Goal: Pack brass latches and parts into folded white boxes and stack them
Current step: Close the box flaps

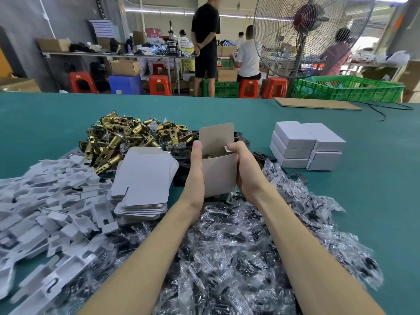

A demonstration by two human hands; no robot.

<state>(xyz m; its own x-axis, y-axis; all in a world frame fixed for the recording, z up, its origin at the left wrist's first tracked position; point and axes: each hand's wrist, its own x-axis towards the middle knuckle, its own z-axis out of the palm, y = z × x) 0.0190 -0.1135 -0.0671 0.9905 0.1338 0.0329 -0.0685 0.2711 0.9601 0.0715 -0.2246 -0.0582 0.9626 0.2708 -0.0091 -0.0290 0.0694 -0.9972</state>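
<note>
A folded white box [219, 175] stands upright between my two hands, its lid flap raised at the back. My left hand [196, 168] grips its left side, thumb along the edge. On the right side, my right hand [244, 165] holds the box with the thumb at the open top's corner. What lies inside is mostly hidden. A heap of brass latches [127, 138] sits behind and to the left. Flat unfolded box blanks [144, 180] are stacked left of the box. Closed white boxes [305, 145] are stacked at the right.
Small parts in clear plastic bags [227, 246] are heaped under my forearms. White cardboard inserts [47, 205] cover the left of the green table [375, 178]. Dark metal plates [181, 150] lie behind the box. A cardboard sheet [317, 103], a fan and people stand beyond.
</note>
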